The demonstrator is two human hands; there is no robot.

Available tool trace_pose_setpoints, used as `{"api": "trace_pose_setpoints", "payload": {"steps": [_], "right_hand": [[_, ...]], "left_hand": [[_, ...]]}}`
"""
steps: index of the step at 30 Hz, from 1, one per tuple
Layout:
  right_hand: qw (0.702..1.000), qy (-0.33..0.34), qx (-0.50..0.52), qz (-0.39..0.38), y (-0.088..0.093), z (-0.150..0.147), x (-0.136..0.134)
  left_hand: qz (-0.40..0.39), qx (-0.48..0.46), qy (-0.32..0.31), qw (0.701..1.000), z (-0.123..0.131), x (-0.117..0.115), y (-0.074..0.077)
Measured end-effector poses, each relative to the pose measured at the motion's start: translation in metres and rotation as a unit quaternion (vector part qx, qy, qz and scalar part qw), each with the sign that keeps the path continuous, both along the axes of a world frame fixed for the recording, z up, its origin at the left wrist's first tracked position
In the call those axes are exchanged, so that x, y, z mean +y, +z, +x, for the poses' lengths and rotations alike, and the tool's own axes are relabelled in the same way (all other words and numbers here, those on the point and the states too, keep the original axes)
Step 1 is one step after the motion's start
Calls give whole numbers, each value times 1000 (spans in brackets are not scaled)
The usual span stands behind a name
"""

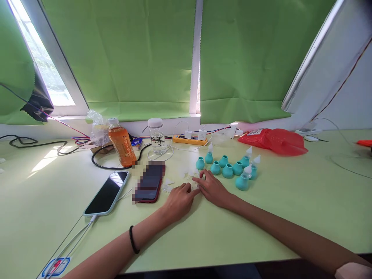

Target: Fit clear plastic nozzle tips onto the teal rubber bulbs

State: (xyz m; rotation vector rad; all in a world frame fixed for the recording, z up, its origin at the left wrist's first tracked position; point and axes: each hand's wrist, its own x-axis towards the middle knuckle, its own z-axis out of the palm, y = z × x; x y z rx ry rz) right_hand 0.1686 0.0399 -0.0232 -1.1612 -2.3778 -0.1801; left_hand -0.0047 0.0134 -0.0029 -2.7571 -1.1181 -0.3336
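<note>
My left hand (pixel 179 199) rests low over the table, its fingers bent and one fingertip meeting the fingers of my right hand (pixel 213 188). Small clear plastic pieces (pixel 167 188) lie beside and partly under both hands; whether any is gripped is too small to tell. The fingers of my right hand are partly spread above these pieces. Several teal bulbs (pixel 228 171) stand behind and right of my right hand, some open at the top. A few carry clear pointed tips, such as the nearest bulb (pixel 242 183), beside my right wrist.
A phone in a red case (pixel 149 182) and a charging phone (pixel 107 193) lie left. Behind are an orange drink bottle (pixel 122 143), a clear bottle (pixel 157 137) and an orange power strip (pixel 189 140). A red plastic bag (pixel 273 141) lies back right.
</note>
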Motion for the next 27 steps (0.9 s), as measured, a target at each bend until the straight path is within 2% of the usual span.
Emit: {"api": "trace_pose_setpoints", "payload": {"steps": [6, 10, 14, 19, 23, 27], "right_hand": [[999, -5, 35, -10, -1, -1, 2], [999, 1, 53, 0, -4, -1, 2], [996, 13, 83, -1, -3, -1, 1], [977, 81, 191, -51, 4, -3, -7], [962, 125, 210, -121, 8, -4, -13], [962, 136, 218, -96, 9, -4, -16]], "left_hand": [[-47, -85, 2, 995, 0, -4, 0], [-72, -110, 27, 991, 1, 1, -5], [-84, -153, 26, 984, 0, 4, -8], [-112, -248, 12, 962, -2, 7, -12], [-143, -298, 0, 944, -2, 8, -14], [-165, -321, 19, 932, 0, 6, -11]]}}
